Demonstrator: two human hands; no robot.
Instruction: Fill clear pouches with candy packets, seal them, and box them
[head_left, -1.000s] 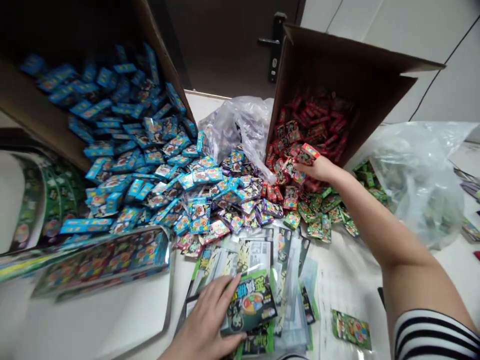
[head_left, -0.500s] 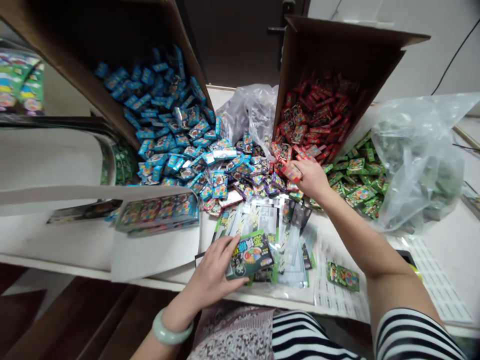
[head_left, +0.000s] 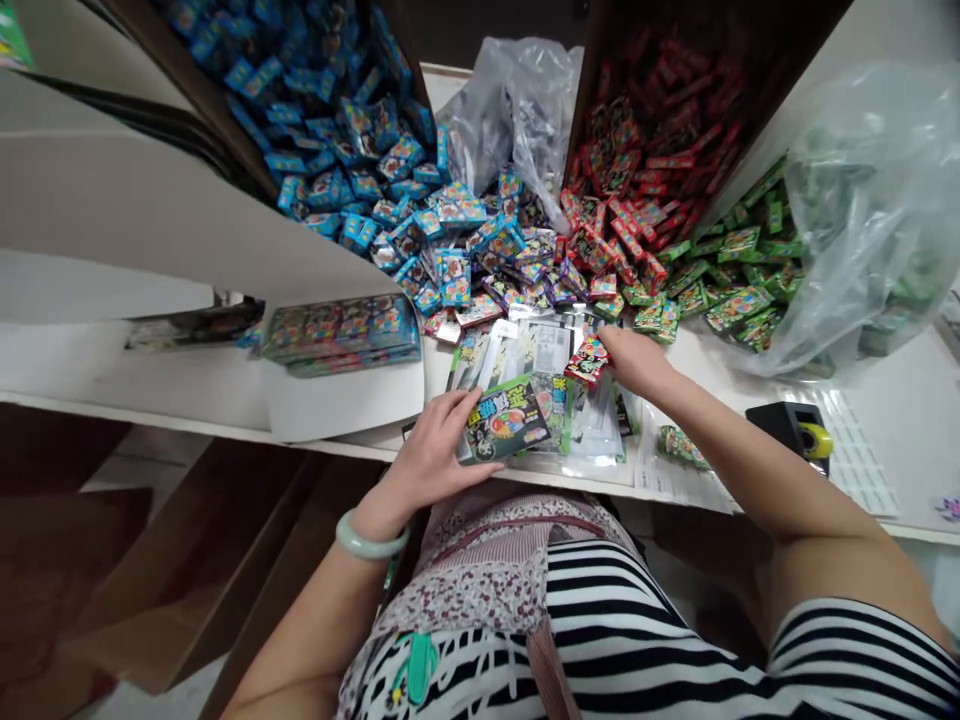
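My left hand [head_left: 435, 445] grips the left end of a black and green printed packet [head_left: 504, 420], fingers along its upper edge and thumb along the lower one. In my right hand [head_left: 634, 360] is a small red candy box [head_left: 588, 360], pinched at its right side just right of the packet. Under both hands lie several flat clear printed bags [head_left: 592, 425], overlapping on the white table. Beyond them spreads a heap of small boxes: blue ones [head_left: 454, 278] at left, purple ones [head_left: 536, 245] in the middle, red ones [head_left: 619, 240] at right.
Green boxes [head_left: 739, 300] lie at right beside a clear plastic bag [head_left: 862, 230]. Cardboard cartons with blue and red boxes open toward me. At left, wrapped packs [head_left: 341, 335] rest on white sheeting [head_left: 345, 400]. A black and yellow object [head_left: 791, 435] stands near my right forearm.
My right hand has drawn back from the red heap toward the packet, bringing a red candy box. My left hand keeps hold of the packet. The view has tilted down.
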